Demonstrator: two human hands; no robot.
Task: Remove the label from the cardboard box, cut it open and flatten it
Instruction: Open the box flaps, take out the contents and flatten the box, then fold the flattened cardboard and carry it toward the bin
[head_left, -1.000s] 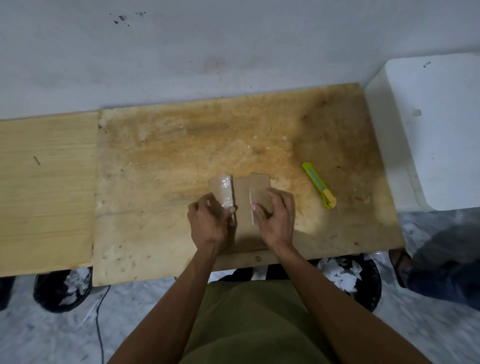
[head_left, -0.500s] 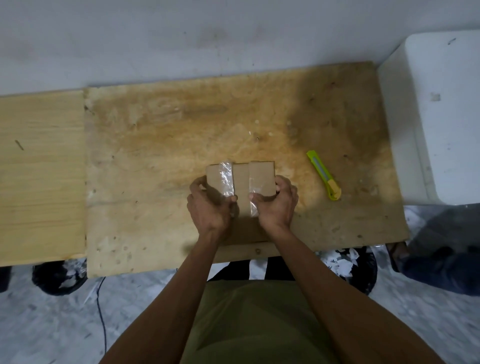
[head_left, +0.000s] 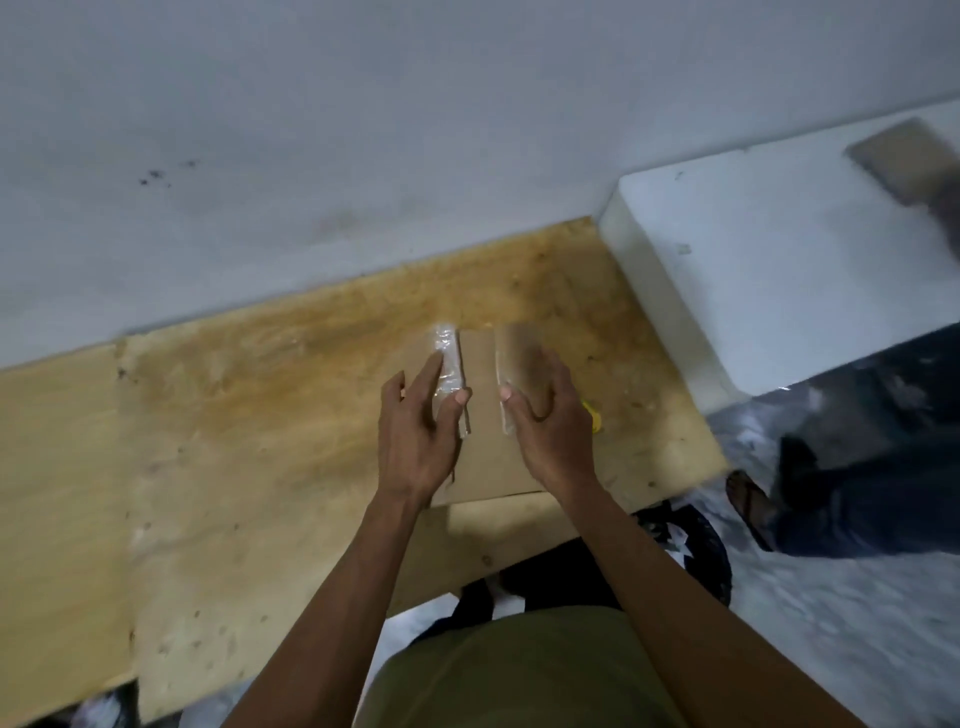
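Stained plywood bench (head_left: 291, 415) against a grey wall (head_left: 363, 130) (blurred), both hands' grip released over flattened cardboard (head_left: 480, 415).

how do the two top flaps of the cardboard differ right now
The left flap is narrower and wrapped in shiny, crinkled clear tape; the right flap is wider and mostly bare brown, with tape only along its inner edge. The left hand reaches the left flap with fingertips and thumb only, while the right hand covers more of the right flap. Both belong to one cardboard box lying on the wooden board.
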